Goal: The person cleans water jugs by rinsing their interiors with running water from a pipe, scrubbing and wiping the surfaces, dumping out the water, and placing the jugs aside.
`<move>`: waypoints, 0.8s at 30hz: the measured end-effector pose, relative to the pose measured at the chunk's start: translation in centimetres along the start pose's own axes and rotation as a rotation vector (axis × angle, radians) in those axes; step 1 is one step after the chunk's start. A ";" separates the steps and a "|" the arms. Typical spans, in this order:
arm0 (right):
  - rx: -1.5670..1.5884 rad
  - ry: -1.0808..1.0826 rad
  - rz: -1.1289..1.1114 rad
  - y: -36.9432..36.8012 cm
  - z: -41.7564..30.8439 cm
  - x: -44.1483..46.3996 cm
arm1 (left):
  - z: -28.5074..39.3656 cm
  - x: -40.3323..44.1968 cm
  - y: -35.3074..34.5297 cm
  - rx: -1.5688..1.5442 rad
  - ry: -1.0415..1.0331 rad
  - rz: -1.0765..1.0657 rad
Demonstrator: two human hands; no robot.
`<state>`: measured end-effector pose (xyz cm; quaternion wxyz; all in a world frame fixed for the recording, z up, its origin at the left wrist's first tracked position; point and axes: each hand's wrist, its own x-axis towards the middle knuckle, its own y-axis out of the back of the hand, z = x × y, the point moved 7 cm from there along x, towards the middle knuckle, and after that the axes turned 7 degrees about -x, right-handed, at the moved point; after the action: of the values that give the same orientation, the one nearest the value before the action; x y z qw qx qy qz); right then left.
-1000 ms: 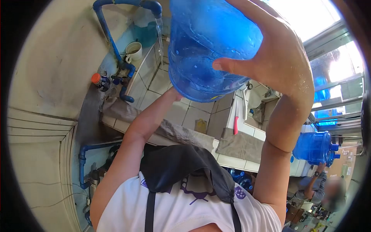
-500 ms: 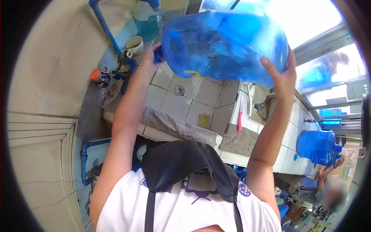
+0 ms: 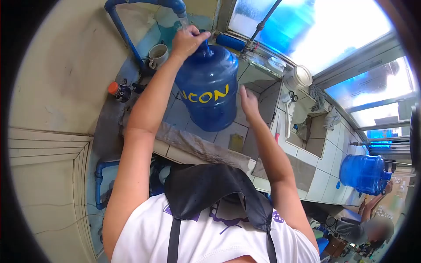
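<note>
A large blue water jug (image 3: 212,83) with yellow letters stands upright in the tiled basin (image 3: 175,111). My left hand (image 3: 187,43) is at its neck, fingers bent round the top beside the water running from the blue pipe (image 3: 175,6). Just right of the jug, apart from it, my right hand (image 3: 249,103) is open and holds nothing. The jug's mouth is largely hidden by my left hand.
A mug (image 3: 158,55) and an orange-capped bottle (image 3: 118,90) are at the left. Cloths (image 3: 197,142) lie along the front edge. A white tub (image 3: 300,76) and scissors (image 3: 289,96) sit at the right. Farther right, a co-worker (image 3: 357,230) reaches to another blue jug (image 3: 362,173).
The jug has gone from tilted and held up in both hands to upright in the basin. My right hand has let go of it. My left hand has stayed at its neck.
</note>
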<state>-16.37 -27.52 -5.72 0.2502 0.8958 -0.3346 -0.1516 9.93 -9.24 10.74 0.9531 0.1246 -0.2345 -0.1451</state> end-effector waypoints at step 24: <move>0.643 0.288 -0.776 -4.3 -22.2 0.6 | 0.7 -4.1 -0.3 0.461 -0.362 -0.174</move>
<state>-3.94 -17.45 10.27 -0.0688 0.9972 0.0299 0.0019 6.05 -8.24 9.54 0.8263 0.3295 -0.4158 -0.1889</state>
